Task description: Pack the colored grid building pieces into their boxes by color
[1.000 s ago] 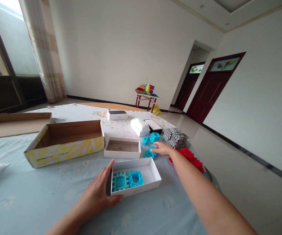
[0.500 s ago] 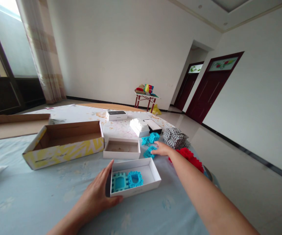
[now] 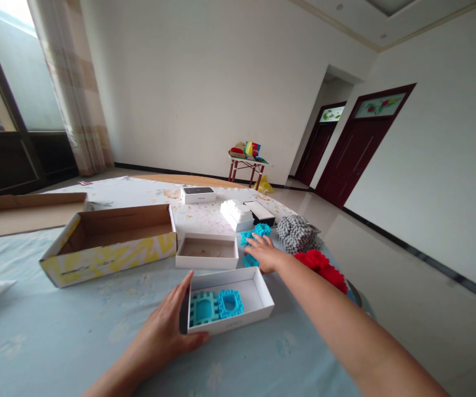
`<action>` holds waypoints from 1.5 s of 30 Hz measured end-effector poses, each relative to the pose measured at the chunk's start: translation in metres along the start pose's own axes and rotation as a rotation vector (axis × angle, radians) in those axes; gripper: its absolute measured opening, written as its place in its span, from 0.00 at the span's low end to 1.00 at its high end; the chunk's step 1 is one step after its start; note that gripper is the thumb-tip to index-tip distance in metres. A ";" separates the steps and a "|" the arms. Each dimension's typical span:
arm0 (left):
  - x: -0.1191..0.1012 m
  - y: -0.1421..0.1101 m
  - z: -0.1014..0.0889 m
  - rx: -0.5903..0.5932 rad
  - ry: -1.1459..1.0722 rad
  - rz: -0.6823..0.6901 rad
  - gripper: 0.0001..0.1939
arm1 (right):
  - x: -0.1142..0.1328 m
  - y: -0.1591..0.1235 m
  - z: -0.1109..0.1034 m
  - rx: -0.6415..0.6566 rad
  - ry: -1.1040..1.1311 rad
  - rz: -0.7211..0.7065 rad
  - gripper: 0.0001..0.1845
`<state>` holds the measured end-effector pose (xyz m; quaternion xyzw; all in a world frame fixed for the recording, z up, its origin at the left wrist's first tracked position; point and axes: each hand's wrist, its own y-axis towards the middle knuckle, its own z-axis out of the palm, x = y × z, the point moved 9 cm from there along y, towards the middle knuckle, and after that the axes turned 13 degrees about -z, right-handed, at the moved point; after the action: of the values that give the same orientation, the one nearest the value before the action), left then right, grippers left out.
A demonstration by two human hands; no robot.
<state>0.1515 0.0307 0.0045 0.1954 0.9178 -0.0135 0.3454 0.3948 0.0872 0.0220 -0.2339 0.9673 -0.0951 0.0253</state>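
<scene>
My left hand (image 3: 167, 314) grips the left end of a white open box (image 3: 248, 321), its thumb along the near side and its fingers at the far left corner. Inside the box lie a pale teal notched block (image 3: 203, 309) and a brighter blue notched block (image 3: 230, 304), side by side. Just beyond the box's far right corner, my right hand (image 3: 266, 255) is over loose blue blocks (image 3: 251, 260), with fingers spread and stretched out. It partly covers these blocks. Another group of blue blocks (image 3: 261, 229) sits just past its fingertips.
A white-rimmed shallow box (image 3: 207, 263) and a larger yellow-and-white carton (image 3: 114, 264) stand to the left. Grey blocks (image 3: 298, 232) and red blocks (image 3: 323, 269) lie near the table's right edge. Farther back are a phone box (image 3: 198, 197), white pieces (image 3: 236, 210) and a black-edged lid (image 3: 259, 212).
My right hand has shifted slightly left and nearer the box, its fingers now spread over the blue blocks. My left hand keeps its hold on the white box.
</scene>
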 end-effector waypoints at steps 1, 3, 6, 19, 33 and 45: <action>0.000 0.000 0.000 0.004 -0.001 -0.001 0.52 | -0.002 -0.001 -0.003 -0.023 0.033 -0.002 0.35; 0.000 0.000 0.001 0.005 -0.005 0.002 0.52 | -0.007 -0.005 -0.010 -0.070 0.123 0.001 0.36; -0.001 0.000 0.000 -0.002 -0.013 0.014 0.51 | -0.015 -0.015 -0.023 -0.149 0.328 -0.022 0.38; -0.001 0.000 0.001 0.011 0.024 -0.014 0.51 | -0.055 -0.025 -0.035 -0.189 0.236 0.086 0.37; -0.001 0.000 0.001 0.005 0.011 -0.003 0.51 | -0.056 -0.031 -0.011 -0.131 0.365 0.164 0.48; 0.000 0.001 0.001 -0.006 0.023 0.001 0.51 | -0.075 -0.033 -0.015 -0.376 0.283 0.386 0.20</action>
<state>0.1531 0.0313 0.0037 0.1948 0.9217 -0.0084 0.3354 0.4752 0.0955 0.0440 -0.0309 0.9884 0.0604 -0.1359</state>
